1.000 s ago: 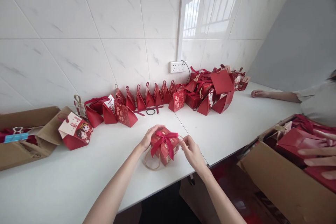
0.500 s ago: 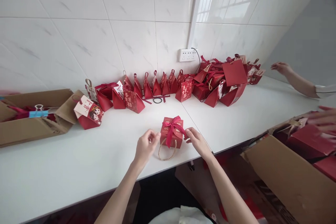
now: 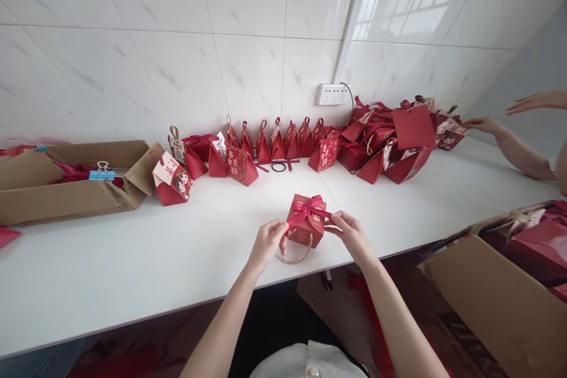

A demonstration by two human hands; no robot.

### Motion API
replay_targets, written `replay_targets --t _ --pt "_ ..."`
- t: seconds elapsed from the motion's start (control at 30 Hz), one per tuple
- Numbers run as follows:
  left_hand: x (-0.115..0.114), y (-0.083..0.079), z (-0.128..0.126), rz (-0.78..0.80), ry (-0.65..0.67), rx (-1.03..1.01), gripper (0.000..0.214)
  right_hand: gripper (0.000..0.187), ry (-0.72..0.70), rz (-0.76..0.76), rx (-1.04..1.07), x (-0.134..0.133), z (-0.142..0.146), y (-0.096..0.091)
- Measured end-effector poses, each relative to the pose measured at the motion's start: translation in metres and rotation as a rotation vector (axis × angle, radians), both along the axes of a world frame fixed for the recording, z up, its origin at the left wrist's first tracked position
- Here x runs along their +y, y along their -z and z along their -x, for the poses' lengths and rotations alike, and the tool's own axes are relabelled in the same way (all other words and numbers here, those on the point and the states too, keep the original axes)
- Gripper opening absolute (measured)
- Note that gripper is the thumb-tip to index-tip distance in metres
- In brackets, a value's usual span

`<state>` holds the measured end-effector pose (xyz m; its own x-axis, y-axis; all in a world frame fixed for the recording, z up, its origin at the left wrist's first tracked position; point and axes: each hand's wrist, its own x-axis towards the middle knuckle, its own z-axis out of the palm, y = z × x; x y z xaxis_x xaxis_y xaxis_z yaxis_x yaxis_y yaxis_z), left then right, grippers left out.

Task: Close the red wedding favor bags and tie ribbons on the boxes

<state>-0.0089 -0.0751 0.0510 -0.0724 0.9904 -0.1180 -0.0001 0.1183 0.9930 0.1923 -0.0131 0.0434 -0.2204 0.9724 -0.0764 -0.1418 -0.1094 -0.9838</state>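
A small red gift box (image 3: 305, 234) stands on the white table in front of me, with a red ribbon (image 3: 309, 208) tied in a bow on top. The thumb and fingers of my left hand (image 3: 268, 241) pinch one ribbon end at the box's left side. On the right side, my right hand (image 3: 353, 236) pinches the other end, and the ribbon is drawn out between both hands. A twisted cord handle (image 3: 297, 260) hangs from the box's near side and rests on the table.
Red gift boxes (image 3: 277, 144) line the wall, with a heap of boxes (image 3: 390, 136) to their right. At left is an open cardboard box (image 3: 66, 204); another cardboard box (image 3: 500, 289) is at lower right. A co-worker's hands (image 3: 491, 125) reach in at far right.
My left hand has closed on the left ribbon end, and both ends are now pulled out sideways. The co-worker's hand has moved onto the boxes at far right. The view has shifted left.
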Motion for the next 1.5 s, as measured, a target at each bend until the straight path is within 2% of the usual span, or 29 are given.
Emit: replay_targets --t 0.23,0.4,0.63,0.8,0.9,1.0,1.1,1.2,1.3,1.4,1.5 --pt "0.025 -0.011 0.047 -0.117 -0.162 -0.009 0.028 0.037 0.171 0.03 0.18 0.015 -0.024 -0.005" --pt "0.038 -0.014 0.086 -0.177 -0.287 0.018 0.027 0.03 0.325 0.015 0.283 0.01 -0.056 -0.013" --pt "0.047 -0.024 0.118 -0.182 -0.386 0.123 0.026 0.029 0.295 -0.066 0.213 -0.01 -0.084 -0.027" --pt "0.054 -0.029 0.126 -0.142 -0.376 0.275 0.025 0.032 0.235 -0.1 0.139 -0.019 -0.089 -0.037" --pt "0.062 -0.035 0.127 -0.162 -0.384 0.305 0.022 0.033 0.248 -0.131 0.098 -0.014 -0.091 -0.047" --pt "0.076 -0.049 0.123 -0.216 -0.403 0.257 0.023 0.037 0.292 -0.203 0.037 0.0 -0.09 -0.065" --pt "0.093 -0.072 0.111 -0.278 -0.357 0.175 0.032 0.04 0.286 -0.268 0.015 0.016 -0.082 -0.092" --pt "0.108 -0.102 0.084 -0.36 -0.233 0.117 0.038 0.04 0.246 -0.371 -0.067 0.029 -0.065 -0.121" --pt "0.115 -0.133 0.047 -0.461 -0.039 0.148 0.037 0.035 0.204 -0.522 -0.22 0.04 -0.043 -0.145" --pt "0.117 -0.16 0.012 -0.557 0.132 0.276 0.036 0.029 0.14 -0.622 -0.286 0.046 -0.024 -0.161" --pt "0.118 -0.175 -0.013 -0.607 0.222 0.323 0.038 0.027 0.111 -0.643 -0.305 0.047 -0.011 -0.17"
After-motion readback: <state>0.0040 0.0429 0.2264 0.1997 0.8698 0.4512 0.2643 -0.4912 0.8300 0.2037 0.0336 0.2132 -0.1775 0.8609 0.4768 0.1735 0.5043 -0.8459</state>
